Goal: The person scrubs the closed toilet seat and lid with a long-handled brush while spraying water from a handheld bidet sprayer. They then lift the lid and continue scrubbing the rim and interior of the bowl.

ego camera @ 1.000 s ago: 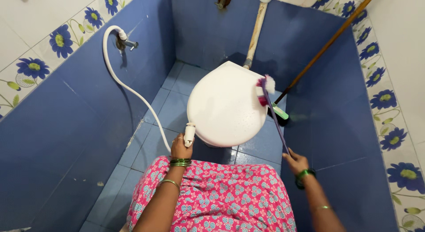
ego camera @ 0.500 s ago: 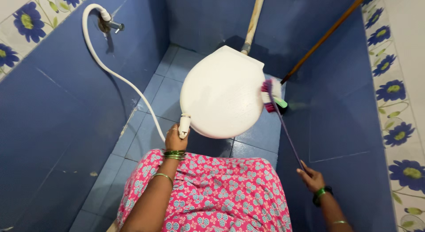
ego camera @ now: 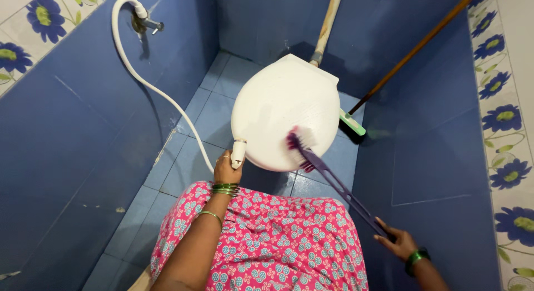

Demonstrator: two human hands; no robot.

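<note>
Bristles of a long purple brush [ego camera: 328, 177] rest on the closed white toilet lid [ego camera: 285, 110], at about five o'clock on its oval face. The right hand [ego camera: 396, 242] is wrapped around the far end of the thin handle, low at four o'clock in the view, so the brush reaches forward and left across the pink patterned dress [ego camera: 267, 241] to the lid; the long grip appears to keep the hand well away from the seat. The bristle head looks blurred, so its exact tuft shape cannot be told.

The left hand [ego camera: 227, 170] is closed around a small white spray nozzle [ego camera: 238, 152], held upright at the lid's seven o'clock edge, just beside it and seemingly aimed toward the surface. From the nozzle a white hose [ego camera: 146, 82] loops back up to a metal tap [ego camera: 146, 24] on the blue tiled wall [ego camera: 67, 135] at eleven o'clock, with enough slack to let the nozzle reach the lid. Whether water is coming out cannot be told. Green bangles sit on both wrists.

With the lid shut, the bowl beneath and anything in it stays hidden. A pale pipe [ego camera: 328, 24] rises behind the toilet at twelve o'clock. At two o'clock a floor scrubber with a wooden pole [ego camera: 417, 46] leans against the right wall, its green-edged head on the blue floor tiles [ego camera: 194, 141] just beside the lid, apart from both hands.
</note>
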